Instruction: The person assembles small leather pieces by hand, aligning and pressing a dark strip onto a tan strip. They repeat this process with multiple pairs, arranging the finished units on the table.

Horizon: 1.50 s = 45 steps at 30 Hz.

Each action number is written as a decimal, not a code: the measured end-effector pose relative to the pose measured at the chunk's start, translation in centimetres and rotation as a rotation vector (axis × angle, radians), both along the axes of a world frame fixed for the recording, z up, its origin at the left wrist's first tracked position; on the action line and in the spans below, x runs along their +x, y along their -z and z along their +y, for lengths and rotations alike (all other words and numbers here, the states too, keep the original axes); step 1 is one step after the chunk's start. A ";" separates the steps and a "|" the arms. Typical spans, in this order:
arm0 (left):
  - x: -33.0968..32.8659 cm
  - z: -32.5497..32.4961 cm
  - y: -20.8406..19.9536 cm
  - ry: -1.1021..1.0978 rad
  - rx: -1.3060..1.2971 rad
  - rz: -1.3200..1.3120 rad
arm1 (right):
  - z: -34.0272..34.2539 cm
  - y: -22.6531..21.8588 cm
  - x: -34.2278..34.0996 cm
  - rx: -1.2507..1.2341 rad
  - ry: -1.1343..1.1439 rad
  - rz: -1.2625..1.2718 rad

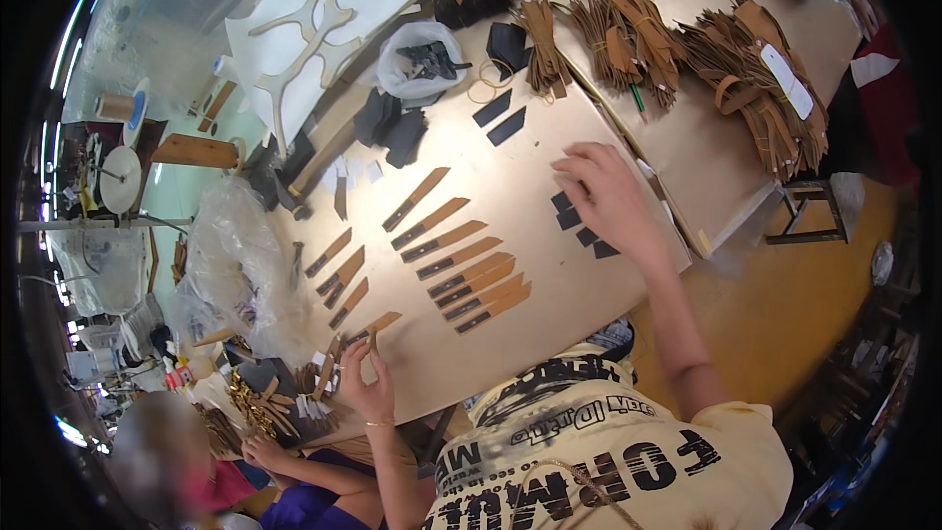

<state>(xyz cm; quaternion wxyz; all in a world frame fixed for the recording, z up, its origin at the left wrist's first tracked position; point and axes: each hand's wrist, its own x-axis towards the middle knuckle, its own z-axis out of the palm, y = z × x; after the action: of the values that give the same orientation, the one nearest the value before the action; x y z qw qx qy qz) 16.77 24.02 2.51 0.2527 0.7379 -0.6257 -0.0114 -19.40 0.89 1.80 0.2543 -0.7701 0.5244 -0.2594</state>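
Observation:
My left hand is at the near left edge of the table, thumb and forefinger curled into a pinch at a brown leather strip. How firmly the fingers grip it is hard to see. Over the right part of the table, my right hand has its fingers apart, just above several dark rectangular patches; it partly covers them. Between the hands, brown strips with angled ends, each bearing a dark patch, lie in a slanting column. A shorter column of similar strips lies to its left.
Two dark patches lie farther back. Behind are a white plastic bag with dark pieces, bundled brown strips and a larger bundle. Clear plastic is heaped at left. A co-worker's hands work at lower left; a stool stands right.

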 end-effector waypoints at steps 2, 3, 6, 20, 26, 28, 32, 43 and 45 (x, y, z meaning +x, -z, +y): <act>-2.0 -1.5 -1.4 -0.189 -0.094 0.550 | -2.0 1.1 2.3 -0.198 -0.094 0.141; -3.0 -2.4 -2.2 -0.275 -0.143 0.829 | -2.8 1.6 3.5 -0.172 -0.122 0.219; -5.2 -5.8 -4.4 -0.235 -0.052 1.037 | -3.9 2.7 5.6 -0.084 -0.247 0.411; -14.0 -19.5 -2.3 0.487 0.744 1.351 | 1.8 -1.1 1.8 0.684 -0.086 -1.086; -13.6 -18.9 -1.5 0.423 0.757 1.475 | 0.7 -1.0 2.8 0.594 0.066 -0.743; -13.5 -18.6 -1.3 0.333 0.670 1.366 | 0.0 -0.7 2.8 0.578 0.129 -0.765; -13.5 -19.3 -0.3 0.157 0.560 1.320 | -0.8 -0.6 2.6 0.601 0.185 -0.783; -14.4 -21.3 0.2 0.270 0.332 0.745 | -3.7 0.5 3.4 0.374 0.099 -0.397; -14.4 -21.4 0.1 0.261 0.341 0.719 | -4.0 0.8 3.9 0.297 0.069 -0.386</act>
<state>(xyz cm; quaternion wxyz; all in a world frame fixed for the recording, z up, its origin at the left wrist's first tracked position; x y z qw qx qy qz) 2.36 2.60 2.37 0.3258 0.6329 -0.5750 -0.4034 -15.52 -3.07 0.97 0.4512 -0.6421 0.5245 -0.3301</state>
